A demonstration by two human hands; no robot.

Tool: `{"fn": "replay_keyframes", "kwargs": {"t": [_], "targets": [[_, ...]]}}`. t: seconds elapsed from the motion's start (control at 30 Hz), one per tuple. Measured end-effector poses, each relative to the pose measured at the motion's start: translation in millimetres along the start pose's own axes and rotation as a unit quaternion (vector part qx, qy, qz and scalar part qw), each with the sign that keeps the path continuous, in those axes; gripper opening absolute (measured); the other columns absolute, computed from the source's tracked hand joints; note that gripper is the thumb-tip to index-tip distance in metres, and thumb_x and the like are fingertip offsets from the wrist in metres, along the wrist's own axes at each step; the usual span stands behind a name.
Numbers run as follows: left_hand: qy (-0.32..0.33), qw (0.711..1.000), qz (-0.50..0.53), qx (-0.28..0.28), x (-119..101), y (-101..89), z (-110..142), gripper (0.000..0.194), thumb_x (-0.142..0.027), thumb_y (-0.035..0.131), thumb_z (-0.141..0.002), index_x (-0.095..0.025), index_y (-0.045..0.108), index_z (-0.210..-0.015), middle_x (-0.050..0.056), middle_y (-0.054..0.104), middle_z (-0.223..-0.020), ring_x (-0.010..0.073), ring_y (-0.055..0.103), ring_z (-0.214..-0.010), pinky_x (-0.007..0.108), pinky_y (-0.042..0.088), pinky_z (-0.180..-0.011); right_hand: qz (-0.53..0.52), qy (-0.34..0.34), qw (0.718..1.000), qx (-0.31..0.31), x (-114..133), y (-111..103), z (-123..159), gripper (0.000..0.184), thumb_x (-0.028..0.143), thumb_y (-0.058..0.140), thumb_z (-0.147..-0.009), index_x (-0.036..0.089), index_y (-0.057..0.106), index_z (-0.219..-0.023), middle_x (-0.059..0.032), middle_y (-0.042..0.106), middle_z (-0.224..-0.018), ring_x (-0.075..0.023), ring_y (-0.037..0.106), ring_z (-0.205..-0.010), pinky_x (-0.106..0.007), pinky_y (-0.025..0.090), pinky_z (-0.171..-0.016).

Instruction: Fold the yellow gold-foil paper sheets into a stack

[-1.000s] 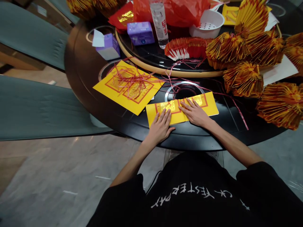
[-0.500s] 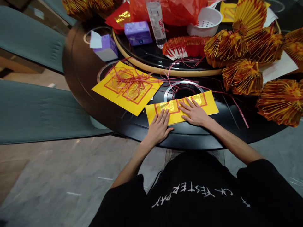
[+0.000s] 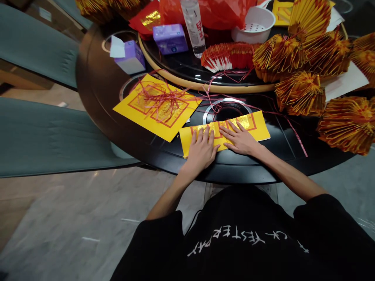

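A folded yellow joss paper [image 3: 260, 127] with gold foil and red frames lies along the near edge of the black round table. My left hand [image 3: 202, 150] rests flat on its left half, fingers stretched out and thumb apart. On its middle lies my right hand [image 3: 238, 138], palm down with the fingers spread. Both hands press on the paper from above, and neither grips it. To the left is a larger yellow paper sheet [image 3: 137, 107] with a tangle of pink-red strings [image 3: 164, 99] on top.
Fan-folded gold paper bundles [image 3: 348, 125] crowd the right side. On the raised turntable [image 3: 181, 84] stand a clear bottle [image 3: 193, 31], a purple tissue pack [image 3: 170, 39], a white basket [image 3: 258, 25] and a row of red folded papers [image 3: 228, 56]. Grey chairs [image 3: 43, 136] stand at left.
My left hand has slid a little to the right and forward across the folded paper, closer to my right hand. My right hand stays nearly in place.
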State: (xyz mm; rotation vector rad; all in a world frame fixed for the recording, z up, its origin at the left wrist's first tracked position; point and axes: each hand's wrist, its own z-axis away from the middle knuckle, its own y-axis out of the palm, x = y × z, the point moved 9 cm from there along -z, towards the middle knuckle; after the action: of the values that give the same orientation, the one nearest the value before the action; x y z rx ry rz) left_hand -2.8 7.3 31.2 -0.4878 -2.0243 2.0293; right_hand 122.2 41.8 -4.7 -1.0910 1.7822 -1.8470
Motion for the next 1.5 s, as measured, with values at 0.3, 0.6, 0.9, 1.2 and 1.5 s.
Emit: {"fn": "replay_keyframes", "kwargs": {"t": [0.3, 0.6, 0.9, 1.2, 1.5], "targets": [[0.014, 1.0, 0.024, 0.007, 6, 31.0, -25, 0.075, -0.047, 0.034, -0.107, 0.005, 0.034, -0.161, 0.027, 0.026, -0.172, 0.035, 0.02, -0.164, 0.052, 0.019, -0.133, 0.008, 0.004, 1.0, 0.011, -1, 2, -1, 0.066, 0.053, 0.034, -0.109, 0.02, 0.037, -0.166, -0.0033, 0.033, -0.173, -0.0362, 0.014, -0.164, -0.062, 0.011, -0.133], [0.017, 0.999, 0.038, -0.018, 10, 35.4, -21, 0.075, -0.047, 0.033, -0.106, 0.002, 0.032, -0.163, 0.026, 0.023, -0.173, 0.0347, 0.02, -0.164, 0.053, 0.018, -0.133, -0.008, 0.057, 0.998, 0.017, 2, 1, -3, 0.062, 0.045, 0.031, -0.109, 0.02, 0.037, -0.166, -0.0038, 0.037, -0.172, -0.0345, 0.017, -0.164, -0.063, 0.012, -0.133], [0.015, 0.999, 0.038, -0.013, 5, 34.9, -18, 0.073, -0.041, 0.035, -0.105, 0.005, 0.034, -0.161, 0.026, 0.024, -0.173, 0.0351, 0.018, -0.164, 0.054, 0.017, -0.133, -0.01, 0.113, 0.994, -0.003, 16, 10, -8, 0.067, 0.043, 0.032, -0.108, 0.009, 0.033, -0.166, -0.0143, 0.031, -0.173, -0.0363, 0.017, -0.164, -0.066, 0.013, -0.131], [0.007, 0.999, 0.034, -0.008, 4, 36.2, -19, 0.074, -0.041, 0.037, -0.104, 0.006, 0.035, -0.161, 0.027, 0.022, -0.173, 0.0369, 0.017, -0.164, 0.055, 0.016, -0.133, 0.001, 0.146, 0.989, -0.003, 5, 8, -20, 0.065, 0.04, 0.03, -0.109, 0.011, 0.033, -0.167, -0.0133, 0.03, -0.174, -0.0349, 0.017, -0.164, -0.065, 0.01, -0.131], [0.007, 0.999, 0.035, 0.004, 5, 38.6, -21, 0.074, -0.041, 0.036, -0.104, 0.007, 0.034, -0.16, 0.029, 0.021, -0.173, 0.039, 0.016, -0.164, 0.056, 0.018, -0.132, 0.002, 0.152, 0.988, 0.021, 29, 5, 5, 0.063, 0.033, 0.034, -0.107, 0.008, 0.037, -0.164, -0.0132, 0.032, -0.172, -0.0353, 0.019, -0.164, -0.064, 0.017, -0.131]]}}
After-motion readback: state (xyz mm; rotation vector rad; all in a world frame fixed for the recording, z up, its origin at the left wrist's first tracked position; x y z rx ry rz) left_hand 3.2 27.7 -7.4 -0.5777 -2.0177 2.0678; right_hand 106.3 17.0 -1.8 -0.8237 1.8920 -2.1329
